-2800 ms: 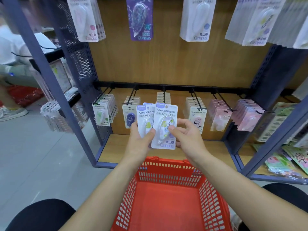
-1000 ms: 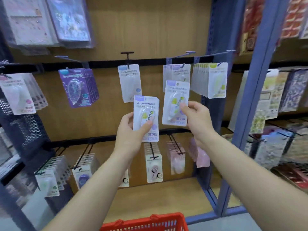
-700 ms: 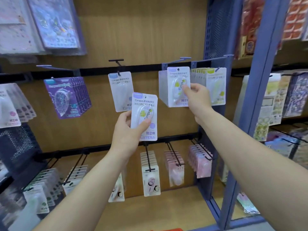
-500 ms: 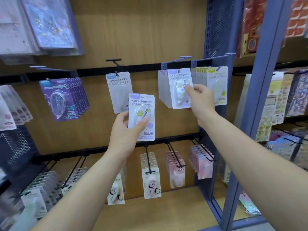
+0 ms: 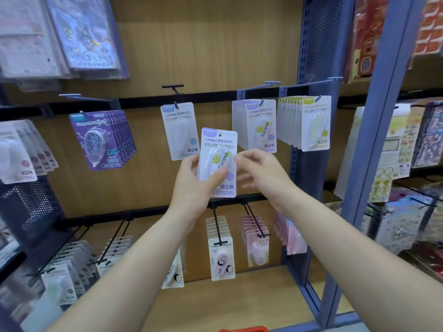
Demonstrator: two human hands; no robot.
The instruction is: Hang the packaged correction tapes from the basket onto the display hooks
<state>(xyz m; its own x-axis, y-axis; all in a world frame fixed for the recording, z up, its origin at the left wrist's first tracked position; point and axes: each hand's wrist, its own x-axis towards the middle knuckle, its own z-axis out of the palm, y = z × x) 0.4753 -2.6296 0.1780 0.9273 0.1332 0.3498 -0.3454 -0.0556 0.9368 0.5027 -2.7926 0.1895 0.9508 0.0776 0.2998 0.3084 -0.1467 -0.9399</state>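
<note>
The packaged correction tape (image 5: 217, 161) is held up in front of the display, between the upper and lower rails, upright with its printed face to the camera. It overlaps the bottom corner of a single white pack (image 5: 180, 130) hanging alone on a black hook (image 5: 173, 87). The left grip (image 5: 194, 188) clasps it from the left, thumb across the blister and fingers behind the card. The right grip (image 5: 261, 174) is just beside the card's right edge with its fingertips (image 5: 237, 158) at that edge. It is blurred, so I cannot tell whether it pinches the card or only touches it.

My reading is that this pack is about to be passed across for hanging. Its lilac tab and yellow-green dots match the lilac-topped stack (image 5: 261, 125), so the blue hook (image 5: 261, 84) above that stack looks like the target. The next move calls for raising the pack and lining its punched hole (image 5: 219, 134) with the hook tip. It then slides back against the stack.

By count, one pack is in hand. The upper rail carries five groups: a pale stack (image 5: 16, 154) at far left, a purple stack (image 5: 97, 140), the single white pack, the lilac stack and a yellow-topped stack (image 5: 315, 123). The stacked ones sit too tight to count. The lower rail shows at least five more groups. Only a sliver of the red basket (image 5: 243, 329) shows, its contents hidden.
</note>
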